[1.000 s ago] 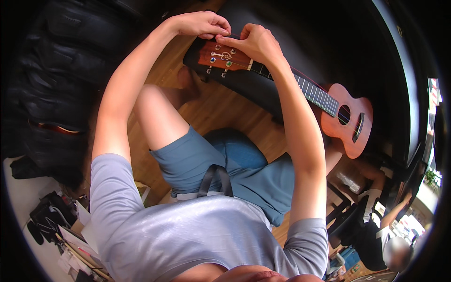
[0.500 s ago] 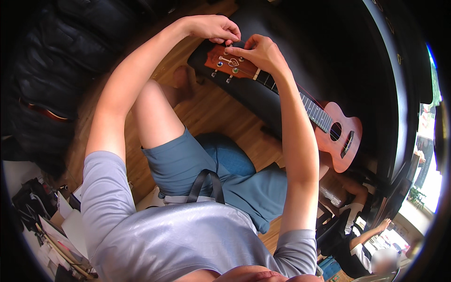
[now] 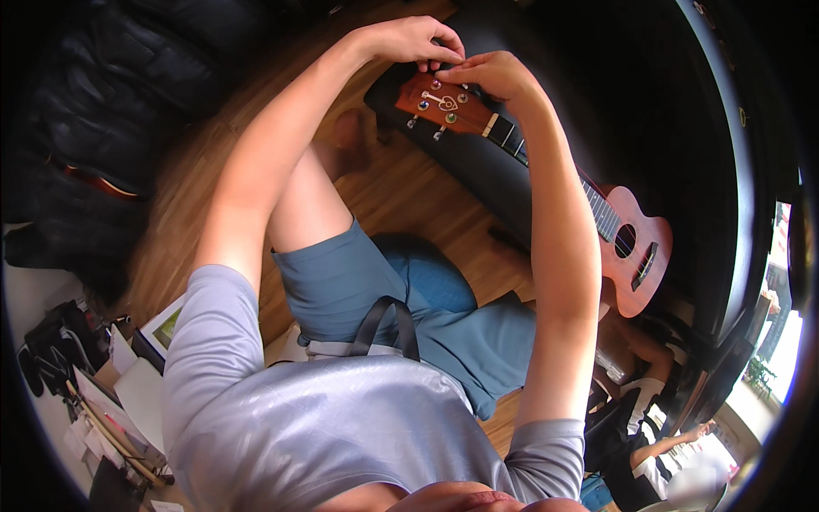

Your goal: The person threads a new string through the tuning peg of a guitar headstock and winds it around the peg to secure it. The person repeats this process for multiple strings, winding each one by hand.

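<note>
Papers and flat boxes (image 3: 128, 375) lie in a pile at the far left, low down, white and brown, beside a dark bag (image 3: 51, 358). Any marks on them are too small to tell. Above them sits a big black leather seat (image 3: 102, 111).

Next comes the left hand (image 3: 415, 40). It reaches to the top of the ukulele head (image 3: 444, 104), and its fingers (image 3: 444, 49) are bent close together, pinching something small there, maybe a string end or a peg. I cannot tell which.

Right beside it, touching, is the right hand (image 3: 493, 74). Its fingers (image 3: 465, 75) are narrow too, pressing on the same spot.

The ukulele (image 3: 627, 247) is reddish brown. It rests on a long black case (image 3: 486, 171) over the wood floor (image 3: 401, 196), with its round body far to the right.

To do this well, I think both hands should go slow, hold the head steady, and turn or pull only a little at a time.

A bright window (image 3: 781, 341) shows at the far right.
</note>
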`<state>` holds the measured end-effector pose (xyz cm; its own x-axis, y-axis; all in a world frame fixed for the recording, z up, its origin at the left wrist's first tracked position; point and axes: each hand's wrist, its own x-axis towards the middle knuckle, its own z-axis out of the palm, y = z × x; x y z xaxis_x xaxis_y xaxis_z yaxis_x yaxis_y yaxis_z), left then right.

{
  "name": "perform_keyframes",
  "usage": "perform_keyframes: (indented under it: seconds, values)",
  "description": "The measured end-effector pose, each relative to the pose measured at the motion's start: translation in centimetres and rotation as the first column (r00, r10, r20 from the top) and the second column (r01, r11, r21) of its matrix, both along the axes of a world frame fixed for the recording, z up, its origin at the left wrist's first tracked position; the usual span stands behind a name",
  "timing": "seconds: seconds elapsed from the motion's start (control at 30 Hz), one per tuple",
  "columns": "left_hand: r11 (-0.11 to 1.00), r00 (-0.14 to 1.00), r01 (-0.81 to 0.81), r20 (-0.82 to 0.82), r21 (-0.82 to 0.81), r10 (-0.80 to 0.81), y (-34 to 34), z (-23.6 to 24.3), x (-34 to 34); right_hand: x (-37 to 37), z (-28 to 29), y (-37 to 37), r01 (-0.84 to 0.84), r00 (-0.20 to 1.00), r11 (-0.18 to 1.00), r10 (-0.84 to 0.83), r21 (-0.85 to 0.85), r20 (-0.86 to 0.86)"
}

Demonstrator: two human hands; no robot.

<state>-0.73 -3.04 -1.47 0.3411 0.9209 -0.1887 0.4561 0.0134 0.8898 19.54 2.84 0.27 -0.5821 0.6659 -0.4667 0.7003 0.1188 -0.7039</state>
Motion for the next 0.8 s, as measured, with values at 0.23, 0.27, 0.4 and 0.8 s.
perform_keyframes:
  seconds: [0.23, 0.27, 0.4, 0.8]
  values:
    - [0.989, 0.996, -0.090, -0.013, 0.120, 0.092, -1.4, -0.9, 0.7, -0.4, 0.5, -0.7, 0.033, 0.999, 0.996, -0.035, 0.083, 0.022]
    - [0.986, 0.994, -0.106, -0.020, 0.132, 0.110, -1.6, -0.9, 0.8, -0.2, -0.3, -0.5, 0.029, 1.000, 0.996, -0.029, 0.087, -0.008]
    - [0.944, 0.964, -0.266, 0.061, 0.194, 0.259, -2.9, -0.9, 1.7, 0.1, -1.2, -0.2, 0.022, 0.999, 0.991, -0.017, 0.129, -0.037]
    - [0.822, 0.828, -0.547, -0.042, 0.161, 0.559, -9.2, 0.3, 3.8, 0.6, -0.3, -1.3, 0.034, 0.998, 0.992, -0.026, 0.125, -0.058]
